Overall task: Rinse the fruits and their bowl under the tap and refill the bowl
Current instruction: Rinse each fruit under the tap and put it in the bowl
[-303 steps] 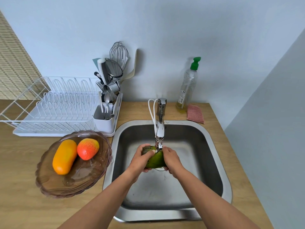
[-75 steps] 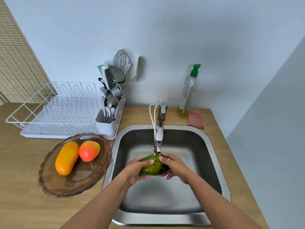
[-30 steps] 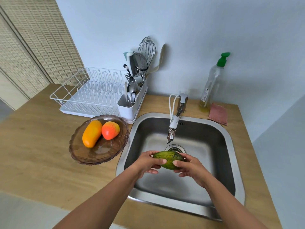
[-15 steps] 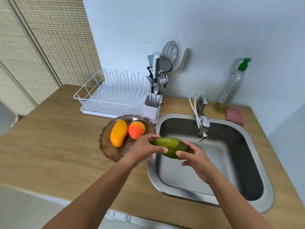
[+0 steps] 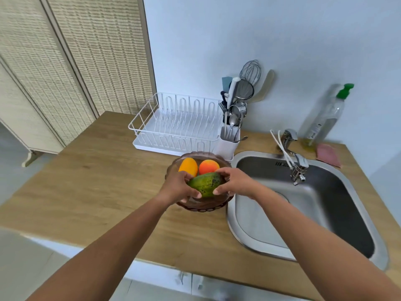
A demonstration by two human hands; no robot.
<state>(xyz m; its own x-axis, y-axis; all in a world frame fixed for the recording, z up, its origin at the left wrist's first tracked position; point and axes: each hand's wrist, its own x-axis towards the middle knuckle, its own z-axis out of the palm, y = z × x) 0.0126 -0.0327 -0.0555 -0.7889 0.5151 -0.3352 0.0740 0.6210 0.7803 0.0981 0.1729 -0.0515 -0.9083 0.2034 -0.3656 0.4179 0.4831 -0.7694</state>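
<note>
**A:** Status on the hands?

**B:** Both on the green fruit [image 5: 205,184]. My left hand [image 5: 178,187] wraps its near-left end, right hand [image 5: 235,181] pinches the other end, fingers curled around it. I hold it over the bowl [image 5: 196,207], which sits on the bench [image 5: 97,187] just left of the sink [image 5: 243,227]. Can't tell whether the fruit touches the bowl floor or hangs just above it.

**A:** Risks from here?

**B:** My read: the fruit is probably wet, so a slack grip could let it slide out. If it drops instead of being set down, it may knock the two fruits behind it or rock the bowl. The bowl's right edge is close to the sink rim; a shove that way could tip it in. Releasing one hand first would leave the fruit pivoting on the other.

**A:** Containers?

**B:** Bowl: orange fruit [image 5: 188,167] at back left, red-orange fruit [image 5: 208,166] beside it, touching or nearly. Green one goes in front. Sink looks free of objects; tap [image 5: 298,168] over it, no stream that I can make out. Rack [image 5: 175,127] holds no dishes. Caddy [image 5: 229,141] on its right end is packed with cutlery, a whisk and other utensils. Soap bottle [image 5: 325,118] behind the tap, with yellowish liquid low at the bottom.

**A:** Progress?

**B:** Judged late: this looks like the final fruit going back.
</note>
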